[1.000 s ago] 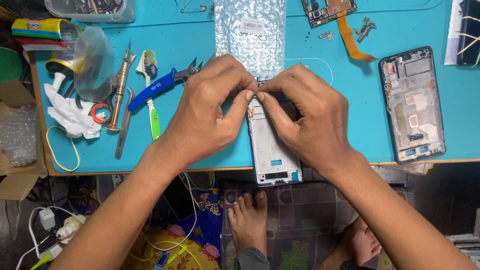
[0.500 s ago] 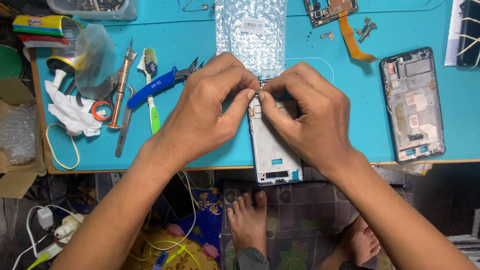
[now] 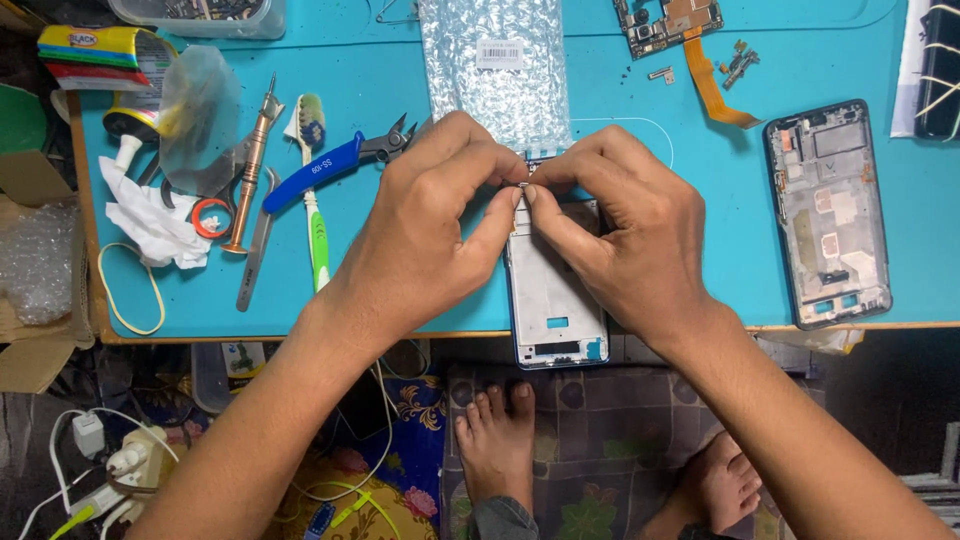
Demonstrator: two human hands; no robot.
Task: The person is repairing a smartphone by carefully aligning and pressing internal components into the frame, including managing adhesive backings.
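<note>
- Spanning the whole upper view, a blue table (image 3: 700, 260) carries the work, its front edge running across the middle.
- Lying at the top centre, a silvery bubble bag (image 3: 495, 70) reaches down to the hands.
- Meeting over the table's front, the left hand (image 3: 430, 235) and right hand (image 3: 625, 235) touch at thumb and forefinger, both pinched together on a tiny part at the top of the white phone frame (image 3: 555, 320).
- That frame lies lengthwise under the hands, its lower end jutting past the table edge.
- A dark phone frame (image 3: 828, 212) lies well apart at the right.
- Blue cutters (image 3: 325, 168), a green toothbrush (image 3: 315, 215) and a copper screwdriver (image 3: 250, 165) lie to the left of the left hand.
- An orange flex cable (image 3: 705, 90) sits upper right.
</note>
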